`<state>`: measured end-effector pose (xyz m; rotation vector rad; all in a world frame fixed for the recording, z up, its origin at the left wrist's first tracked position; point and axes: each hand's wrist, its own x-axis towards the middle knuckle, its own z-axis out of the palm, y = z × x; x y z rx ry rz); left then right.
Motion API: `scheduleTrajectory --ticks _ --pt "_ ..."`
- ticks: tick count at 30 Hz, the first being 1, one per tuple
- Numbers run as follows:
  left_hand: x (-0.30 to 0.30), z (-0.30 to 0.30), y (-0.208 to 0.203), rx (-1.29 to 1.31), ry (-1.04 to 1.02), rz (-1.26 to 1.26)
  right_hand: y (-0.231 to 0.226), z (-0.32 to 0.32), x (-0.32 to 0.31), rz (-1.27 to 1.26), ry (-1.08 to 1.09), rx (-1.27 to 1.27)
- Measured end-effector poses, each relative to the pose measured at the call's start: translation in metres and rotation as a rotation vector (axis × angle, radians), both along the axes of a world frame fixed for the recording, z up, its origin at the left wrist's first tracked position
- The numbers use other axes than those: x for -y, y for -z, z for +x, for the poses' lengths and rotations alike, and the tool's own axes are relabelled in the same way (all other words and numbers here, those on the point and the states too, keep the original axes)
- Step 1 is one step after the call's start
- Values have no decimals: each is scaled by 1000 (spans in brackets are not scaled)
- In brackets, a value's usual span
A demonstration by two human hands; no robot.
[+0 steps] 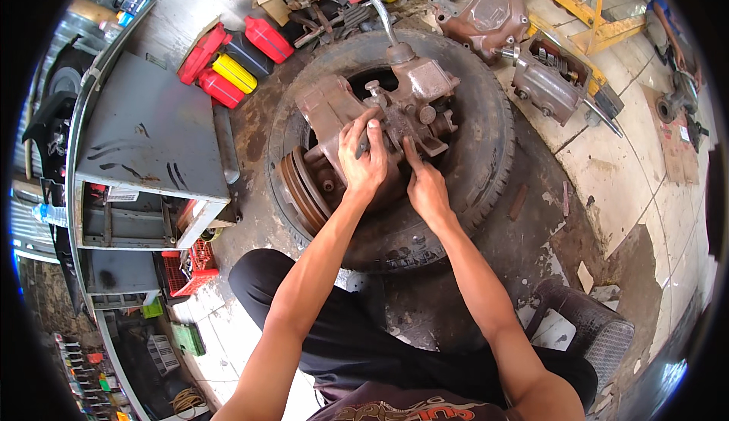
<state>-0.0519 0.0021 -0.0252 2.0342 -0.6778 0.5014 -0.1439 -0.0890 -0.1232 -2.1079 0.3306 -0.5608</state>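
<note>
Gearbox, blocky brown metal with a bent silvery lever, rested on a black rubber tyre lying flat. The bare left hand was half curled against it, beside a small dark piece; I couldn't tell whether it gripped that. The bare right hand stretched its index finger to the metal, its hold unclear.

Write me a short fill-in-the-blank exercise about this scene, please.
1. The left hand and right hand touch a metal housing coloured ____.
2. Under the housing lies a black rubber ____.
3. Beside the red bottles lie a black bottle and a ____ one.
Missing words: brown; tyre; yellow.
</note>
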Motion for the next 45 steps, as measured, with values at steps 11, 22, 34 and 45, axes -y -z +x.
scheduleTrajectory --ticks 11,22,34,45 --pt "-1 -1 1 -7 6 -19 10 -6 -7 41 52 -23" --pt "-2 0 1 -24 -2 -53 5 0 -3 -18 44 -5" --pt "-6 0 4 -9 6 -43 10 -11 -13 -54 26 -250" --pt "-4 6 4 -46 47 33 -5 -42 29 25 -203 -278"
